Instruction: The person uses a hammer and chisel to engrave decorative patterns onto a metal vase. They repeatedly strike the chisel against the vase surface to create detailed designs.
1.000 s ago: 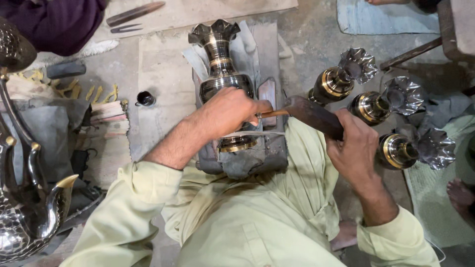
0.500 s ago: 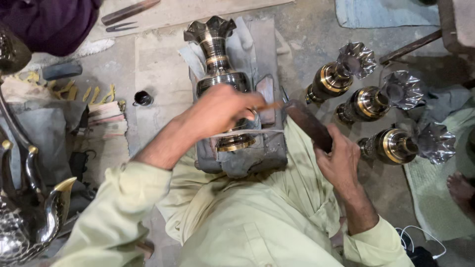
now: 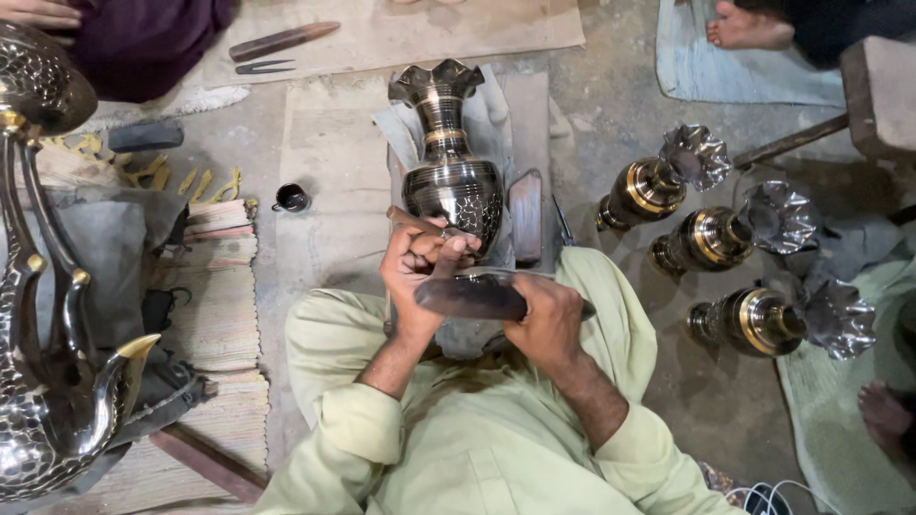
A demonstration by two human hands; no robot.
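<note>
One dark metal vase (image 3: 450,176) lies on its side on a block draped in grey cloth (image 3: 496,105), directly ahead of the seated person. Its long axis runs straight away from the person, the fluted mouth pointing to the far side and the round belly nearest the hands. The left hand (image 3: 420,262) is curled shut around a thin chisel-like tool (image 3: 410,219), whose tip rests against the belly of the vase. The right hand (image 3: 549,319) has its fingers wrapped closed around a dark wooden mallet (image 3: 472,296), held level and crosswise just below the vase, the head of it close under the left hand's knuckles.

The ground is bare grey concrete floor (image 3: 620,124), laid with sheets of worn cardboard (image 3: 410,29) and a blue-grey mat (image 3: 706,72). To the right three more vases (image 3: 711,238) with brass bands lie tipped on their sides, mouths pointing right. To the left stand a large bird-shaped metal piece (image 3: 48,381) and a stack of striped woven mats (image 3: 219,315). A small black cup (image 3: 291,198) sits on the floor near the block.
</note>
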